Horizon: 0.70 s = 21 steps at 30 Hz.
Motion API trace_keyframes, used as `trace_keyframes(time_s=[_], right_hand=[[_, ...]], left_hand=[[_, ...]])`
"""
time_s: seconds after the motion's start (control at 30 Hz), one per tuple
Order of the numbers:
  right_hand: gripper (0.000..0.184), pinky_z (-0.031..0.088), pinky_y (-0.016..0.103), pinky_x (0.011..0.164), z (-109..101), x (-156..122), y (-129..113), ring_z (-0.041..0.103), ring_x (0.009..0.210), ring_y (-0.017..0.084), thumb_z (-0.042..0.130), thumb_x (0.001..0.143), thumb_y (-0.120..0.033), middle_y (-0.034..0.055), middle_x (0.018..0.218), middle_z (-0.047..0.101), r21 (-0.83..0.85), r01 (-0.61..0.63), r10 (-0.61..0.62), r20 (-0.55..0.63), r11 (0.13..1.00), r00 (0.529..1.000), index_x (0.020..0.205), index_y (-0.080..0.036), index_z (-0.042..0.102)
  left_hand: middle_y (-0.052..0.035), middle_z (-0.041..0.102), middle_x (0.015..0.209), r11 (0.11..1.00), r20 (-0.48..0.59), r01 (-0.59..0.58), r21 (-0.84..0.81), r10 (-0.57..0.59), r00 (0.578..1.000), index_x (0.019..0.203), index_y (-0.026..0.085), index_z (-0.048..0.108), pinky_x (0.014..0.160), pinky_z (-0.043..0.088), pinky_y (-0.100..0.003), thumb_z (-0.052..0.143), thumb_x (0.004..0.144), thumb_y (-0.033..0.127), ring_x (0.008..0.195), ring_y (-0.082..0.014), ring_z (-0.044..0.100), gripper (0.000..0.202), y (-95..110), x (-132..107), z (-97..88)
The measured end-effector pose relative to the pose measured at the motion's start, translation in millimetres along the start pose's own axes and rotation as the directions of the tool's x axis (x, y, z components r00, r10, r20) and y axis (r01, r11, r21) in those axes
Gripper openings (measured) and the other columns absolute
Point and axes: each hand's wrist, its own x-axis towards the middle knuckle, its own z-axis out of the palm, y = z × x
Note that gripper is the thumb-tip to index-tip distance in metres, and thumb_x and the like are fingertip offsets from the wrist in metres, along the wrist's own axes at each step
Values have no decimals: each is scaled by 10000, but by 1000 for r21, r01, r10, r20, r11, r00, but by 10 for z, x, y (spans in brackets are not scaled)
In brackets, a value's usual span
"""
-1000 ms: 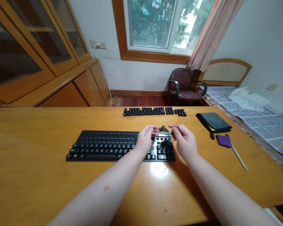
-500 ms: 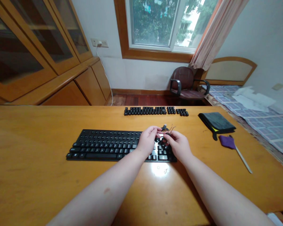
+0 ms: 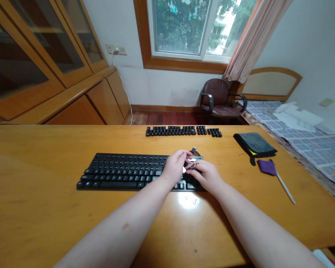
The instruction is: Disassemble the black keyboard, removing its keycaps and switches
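- Keyboard: beneath both hands, long axis nine to three o'clock, most of it stretching toward nine.
- Right hand: nearer the three-o'clock end, fingers drawn in around a thin wire.
- Left hand: just beside it at nine, fingers curled; whether they pinch anything, I can't tell.
- Loose keys: a row toward twelve.
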Motion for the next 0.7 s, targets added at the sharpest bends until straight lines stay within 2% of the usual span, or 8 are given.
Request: trace_keyframes(time_s=[0.13,0.2,0.43,0.57,0.7], right_hand=[[213,485,318,757,-46,-11,35,641,821,200,475,884,-302,58,871,698,-125,1,15,129,992,992,923,-223,669],[238,481,317,747,-52,-12,41,642,813,203,444,896,-308,59,877,699,-170,-13,38,143,985,989,945,-224,661],[232,472,305,736,15,-28,46,642,819,208,443,888,-316,47,878,704,-101,-118,123,42,988,992,878,-229,658],[271,466,295,693,47,-24,50,643,765,204,435,889,-312,38,804,706,-48,-218,218,-14,975,976,784,-220,668],[283,463,281,661,55,-11,25,636,713,189,440,888,-320,33,758,699,-13,-262,261,-36,965,965,758,-210,666]], left_hand=[[-48,644,806,1000,4,-8,17,8,1000,842,148,637,720,475,-263,430,843,233,746,-154,604,224,-8,1,-1],[-47,645,811,1000,13,-13,20,13,1000,850,149,639,715,477,-262,427,845,233,740,-153,607,228,-23,5,-3],[-48,655,818,998,20,-42,46,41,999,852,153,641,738,477,-266,426,852,246,774,-160,612,234,-49,14,-5],[-43,654,805,998,26,-37,46,36,999,848,155,634,721,480,-264,426,852,255,763,-159,609,231,-54,12,-3],[-49,671,847,993,65,-58,103,51,997,864,156,644,760,482,-278,417,854,248,808,-171,620,246,-42,-5,-7]])
